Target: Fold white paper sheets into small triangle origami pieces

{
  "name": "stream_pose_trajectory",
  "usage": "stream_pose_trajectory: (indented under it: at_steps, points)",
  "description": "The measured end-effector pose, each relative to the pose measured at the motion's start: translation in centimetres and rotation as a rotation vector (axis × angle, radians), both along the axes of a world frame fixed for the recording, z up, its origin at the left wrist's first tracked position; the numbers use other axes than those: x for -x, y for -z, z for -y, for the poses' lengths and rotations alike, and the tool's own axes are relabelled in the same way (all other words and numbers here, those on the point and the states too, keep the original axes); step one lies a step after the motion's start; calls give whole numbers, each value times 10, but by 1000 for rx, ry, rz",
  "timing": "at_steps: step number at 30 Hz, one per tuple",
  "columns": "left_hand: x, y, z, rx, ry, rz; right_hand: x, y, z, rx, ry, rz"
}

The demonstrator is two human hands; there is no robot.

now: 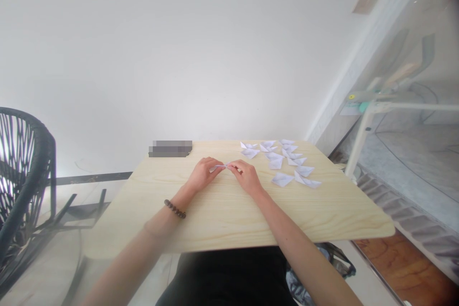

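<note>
A small folded piece of white paper [220, 166] is pinched between my two hands over the middle of the table. My left hand [205, 174], with a dark bead bracelet on its wrist, closes on the paper's left side. On the other end, the fingertips of my right hand [246, 176] are pressed together. Much of the paper is hidden by my fingers, so its exact shape is unclear. To the right of my hands lie several folded white paper shapes with pointed ends, among them one nearest the front [282, 180] and one farther back [267, 146].
The pale wooden table [229, 222] stands against a white wall. A pixelated dark object [170, 148] lies at its back left corner. At the left is a dark woven chair [27, 172]; a white metal frame [360, 141] stands at the right.
</note>
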State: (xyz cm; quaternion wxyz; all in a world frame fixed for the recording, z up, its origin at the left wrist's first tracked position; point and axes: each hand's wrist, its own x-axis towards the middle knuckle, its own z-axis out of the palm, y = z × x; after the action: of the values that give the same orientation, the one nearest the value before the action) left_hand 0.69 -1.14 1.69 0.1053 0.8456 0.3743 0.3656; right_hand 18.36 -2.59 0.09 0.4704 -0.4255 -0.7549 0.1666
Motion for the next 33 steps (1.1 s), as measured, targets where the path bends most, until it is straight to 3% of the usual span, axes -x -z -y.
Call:
stream_pose_trajectory:
  at_steps: [11,15,20,27,33]
  points:
    - [0,-1,2,75,8,97,3,8,-4,64,102,-104]
    - [0,-3,5,138,6,133,4,7,-3,75,40,-117]
    - [1,-4,5,352,-13,223,6,3,1,91,-28,-160]
    - [2,0,1,801,25,417,5,1,5,11,-71,-63]
    - [4,-2,3,962,64,513,6,-2,6,-53,-95,14]
